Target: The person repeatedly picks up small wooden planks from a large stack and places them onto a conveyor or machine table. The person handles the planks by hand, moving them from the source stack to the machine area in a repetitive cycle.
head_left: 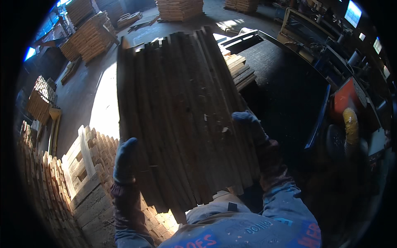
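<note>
A wide bundle of rough wooden slats (pixel 186 120), packed side by side, is held up in front of my body. My left hand (pixel 125 159), in a blue-grey glove, presses against the bundle's left edge with the thumb on top. On the opposite edge my gloved right hand (pixel 248 124) grips in the same way, its thumb lying over the outer slat. The fingers of both hands are hidden beneath or behind the wood. Slat ends are uneven at the near and far sides of the bundle.
A dark machine table (pixel 289 78) with loose slats (pixel 240 70) at its edge stands on my right. An orange-red machine part (pixel 349 99) and a yellow hose (pixel 350 126) are beyond it. Stacked wood (pixel 84 182) is at near left; more stacks (pixel 180 9) stand farther off.
</note>
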The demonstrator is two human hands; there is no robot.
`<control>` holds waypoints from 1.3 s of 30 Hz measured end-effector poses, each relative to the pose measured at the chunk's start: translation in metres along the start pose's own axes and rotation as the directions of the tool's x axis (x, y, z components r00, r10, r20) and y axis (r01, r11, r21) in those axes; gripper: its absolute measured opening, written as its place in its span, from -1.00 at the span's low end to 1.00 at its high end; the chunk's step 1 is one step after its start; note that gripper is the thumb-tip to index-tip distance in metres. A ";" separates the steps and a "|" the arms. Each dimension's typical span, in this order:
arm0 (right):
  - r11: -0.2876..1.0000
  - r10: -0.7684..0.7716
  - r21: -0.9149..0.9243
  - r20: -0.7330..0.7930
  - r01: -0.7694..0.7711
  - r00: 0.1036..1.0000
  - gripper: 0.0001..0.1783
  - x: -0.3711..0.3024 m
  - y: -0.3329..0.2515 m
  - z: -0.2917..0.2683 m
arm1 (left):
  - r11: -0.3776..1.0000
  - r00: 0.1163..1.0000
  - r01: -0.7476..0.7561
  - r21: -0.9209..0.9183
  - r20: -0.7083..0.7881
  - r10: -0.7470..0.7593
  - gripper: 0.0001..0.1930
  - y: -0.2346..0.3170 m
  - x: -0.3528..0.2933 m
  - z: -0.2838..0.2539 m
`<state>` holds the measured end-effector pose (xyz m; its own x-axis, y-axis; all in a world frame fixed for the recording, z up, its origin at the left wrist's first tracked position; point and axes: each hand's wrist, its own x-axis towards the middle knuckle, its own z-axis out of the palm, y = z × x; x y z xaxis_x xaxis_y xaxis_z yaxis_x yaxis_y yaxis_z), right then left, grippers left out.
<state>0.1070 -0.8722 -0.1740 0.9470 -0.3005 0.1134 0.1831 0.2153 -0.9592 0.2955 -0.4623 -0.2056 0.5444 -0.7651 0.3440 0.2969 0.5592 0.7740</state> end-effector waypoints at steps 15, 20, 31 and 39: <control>0.944 0.084 -0.205 -0.611 -0.260 0.787 -0.24 -0.305 0.194 -0.251 | -0.038 0.638 0.220 0.975 -0.173 -0.750 0.18 -0.297 0.264 0.163; 0.832 -0.026 -0.445 -0.629 -0.332 0.777 -0.43 -0.223 0.171 -0.209 | -0.207 0.911 -0.034 0.978 -0.055 -0.408 -0.07 -0.253 0.221 0.156; 0.281 -0.160 -0.451 -0.892 -0.847 0.422 0.04 -0.147 0.147 -0.217 | 0.025 0.832 0.554 0.832 -0.554 0.005 -0.33 0.002 -0.087 0.010; 0.753 -0.333 -0.620 -0.072 0.219 0.940 -0.34 0.189 0.125 -0.101 | 0.429 -0.401 0.903 -0.030 -0.421 0.814 -0.16 0.103 -0.466 0.007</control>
<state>0.2826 -0.9960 -0.2983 0.8104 -0.4212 0.4072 0.1820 -0.4797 -0.8583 0.0668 -0.0500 -0.2828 0.3540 0.8960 0.2683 0.6427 -0.4414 0.6262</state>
